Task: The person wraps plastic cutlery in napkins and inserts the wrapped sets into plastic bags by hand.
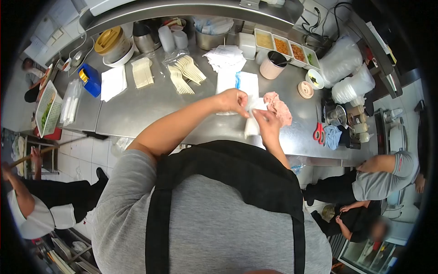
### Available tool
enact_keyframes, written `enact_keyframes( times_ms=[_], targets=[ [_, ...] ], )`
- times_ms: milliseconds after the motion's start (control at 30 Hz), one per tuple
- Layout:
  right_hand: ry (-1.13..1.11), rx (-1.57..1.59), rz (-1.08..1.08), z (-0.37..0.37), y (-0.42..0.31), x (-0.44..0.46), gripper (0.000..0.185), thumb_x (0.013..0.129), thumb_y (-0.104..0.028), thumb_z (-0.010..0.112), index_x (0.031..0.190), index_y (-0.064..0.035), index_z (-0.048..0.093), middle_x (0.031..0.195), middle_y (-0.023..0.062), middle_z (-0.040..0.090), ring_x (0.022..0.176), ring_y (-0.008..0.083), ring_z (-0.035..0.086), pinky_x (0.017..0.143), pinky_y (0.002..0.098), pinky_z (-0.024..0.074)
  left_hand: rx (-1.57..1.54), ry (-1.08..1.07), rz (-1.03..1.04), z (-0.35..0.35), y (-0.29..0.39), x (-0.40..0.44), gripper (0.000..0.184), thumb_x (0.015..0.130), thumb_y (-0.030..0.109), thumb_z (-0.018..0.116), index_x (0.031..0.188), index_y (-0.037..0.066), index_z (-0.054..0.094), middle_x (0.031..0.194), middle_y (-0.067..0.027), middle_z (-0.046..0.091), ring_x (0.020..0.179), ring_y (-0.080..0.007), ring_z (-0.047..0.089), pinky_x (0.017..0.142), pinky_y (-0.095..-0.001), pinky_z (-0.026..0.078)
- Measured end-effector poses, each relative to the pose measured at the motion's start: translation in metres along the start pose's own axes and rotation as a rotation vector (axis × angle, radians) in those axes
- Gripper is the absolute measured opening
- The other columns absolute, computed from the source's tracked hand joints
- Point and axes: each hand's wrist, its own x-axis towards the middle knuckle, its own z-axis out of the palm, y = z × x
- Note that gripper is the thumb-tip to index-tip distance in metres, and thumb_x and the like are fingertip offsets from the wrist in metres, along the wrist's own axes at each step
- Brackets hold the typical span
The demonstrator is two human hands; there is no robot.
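My left hand (232,101) is closed in a pinch at the upper left edge of a folded white paper napkin (252,127). My right hand (268,122) grips the same napkin from the right, thumb and fingers together. Whether anything lies inside the napkin is hidden. Just beyond my hands is a white stack of napkins (250,84) with a blue mark. A crumpled pink cloth (279,108) lies against the right side of my right hand. Plastic forks (181,80) fan out on a clear bag to the left, beside another bundle of pale cutlery (143,73).
The steel counter (132,114) runs across in front of me. Red scissors (319,132) and a blue cloth (333,137) lie at right. Food trays (280,45), a pink container (272,66) and bagged lids (342,59) stand behind. Other people (383,176) are nearby on both sides.
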Motion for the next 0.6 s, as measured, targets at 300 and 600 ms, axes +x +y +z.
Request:
enact_keyframes(
  times_ms=[300,600],
  targets=[
    [0.045,0.475,0.235,0.026,0.041,0.017,0.015,0.083,-0.011,0.068,0.088,0.0031,0.066,0.073,0.0035,0.063,0.058,0.0073,0.054,0.054,0.0215,0.0421,0.927,1.053,0.298,-0.066,0.028,-0.034,0.041,0.071,0.017,0.075,0.107,0.006,0.058,0.112,-0.0163,0.055,0.104,-0.0345,0.054,0.089,-0.0432,0.044],
    [0.153,0.295,0.155,0.020,0.045,0.007,0.018,0.084,-0.014,0.069,0.089,0.0033,0.067,0.080,0.0047,0.065,0.070,0.0097,0.058,0.065,0.0237,0.0459,0.617,0.151,0.036,-0.010,0.005,-0.005,0.020,0.076,0.025,0.073,0.086,0.008,0.068,0.078,-0.0096,0.067,0.076,-0.0240,0.065,0.073,-0.0340,0.051]
  ],
)
